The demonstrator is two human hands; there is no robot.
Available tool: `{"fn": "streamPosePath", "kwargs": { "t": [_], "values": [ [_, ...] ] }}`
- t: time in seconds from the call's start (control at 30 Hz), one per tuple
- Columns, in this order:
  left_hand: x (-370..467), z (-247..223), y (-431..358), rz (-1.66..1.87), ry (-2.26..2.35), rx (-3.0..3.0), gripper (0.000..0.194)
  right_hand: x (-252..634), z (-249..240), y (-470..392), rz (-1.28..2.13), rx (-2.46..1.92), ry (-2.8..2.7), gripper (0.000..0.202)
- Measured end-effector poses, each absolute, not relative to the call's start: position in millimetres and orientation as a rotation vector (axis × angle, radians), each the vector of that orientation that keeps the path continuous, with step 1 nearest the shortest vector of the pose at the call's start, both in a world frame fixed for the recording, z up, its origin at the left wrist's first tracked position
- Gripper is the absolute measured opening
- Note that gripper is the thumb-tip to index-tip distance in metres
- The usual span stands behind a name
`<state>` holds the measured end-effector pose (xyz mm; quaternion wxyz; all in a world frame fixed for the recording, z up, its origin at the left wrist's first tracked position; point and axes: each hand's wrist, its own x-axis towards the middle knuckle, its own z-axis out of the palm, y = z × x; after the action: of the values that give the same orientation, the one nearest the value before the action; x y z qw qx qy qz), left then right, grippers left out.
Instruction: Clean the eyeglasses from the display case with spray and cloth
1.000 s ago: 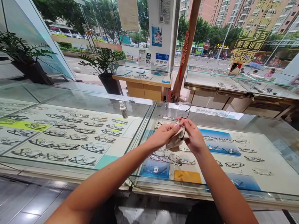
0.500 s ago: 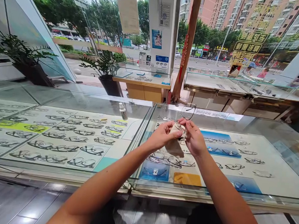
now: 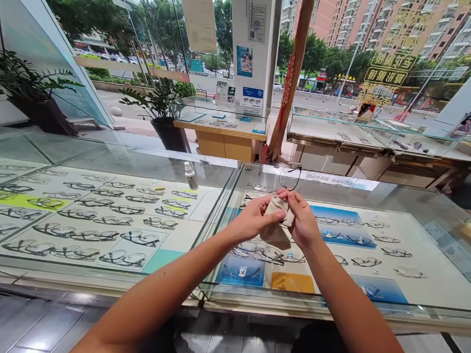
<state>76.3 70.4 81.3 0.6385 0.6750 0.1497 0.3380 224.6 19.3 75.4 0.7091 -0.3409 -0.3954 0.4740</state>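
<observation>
Above the glass display counter, a pair of eyeglasses [image 3: 290,177] with a thin dark rim sticks up past my fingertips. One round lens shows; the rest is hidden by my hands and a cloth. My right hand [image 3: 305,222] is closed with its fingers pinched on the eyeglasses. Close beside it, my left hand [image 3: 251,218] grips a beige cloth [image 3: 276,236], thumb pressed on top and fingers bunching it. The cloth is folded around the hidden part of the eyeglasses, and its loose end hangs below my hands.
Under the glass counter [image 3: 167,294] lie rows of eyeglass frames [image 3: 77,215]. On the left stands a small white spray bottle [image 3: 191,176]. An orange-yellow cloth [image 3: 292,283] lies below my hands. Beyond are further showcases [image 3: 223,123], a wooden post [image 3: 293,77] and potted plants [image 3: 168,121].
My hands have shifted slightly and drawn closer together around the cloth and eyeglasses. More of the cloth shows between them. The whole view has slid a little.
</observation>
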Motion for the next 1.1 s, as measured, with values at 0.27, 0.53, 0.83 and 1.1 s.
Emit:
{"fn": "streamPosePath", "kwargs": {
  "t": [0.27,0.53,0.83,1.1],
  "values": [
    [81.3,75.9,73.1,1.058,0.479,1.706,0.043,213.3,77.2,15.9,1.067,-0.760,-0.874,0.031],
    [80.1,79.3,76.1,0.968,0.436,1.693,0.055,222.8,75.5,16.9,1.000,-0.772,-0.925,0.025],
    [73.3,77.9,77.8,0.843,0.411,1.777,0.044,229.0,76.3,19.4,1.062,-0.757,-0.777,0.031],
    [73.8,78.3,79.2,0.901,0.464,1.690,0.050,229.2,69.7,21.8,1.085,-0.749,-0.828,0.033]
  ]
}}
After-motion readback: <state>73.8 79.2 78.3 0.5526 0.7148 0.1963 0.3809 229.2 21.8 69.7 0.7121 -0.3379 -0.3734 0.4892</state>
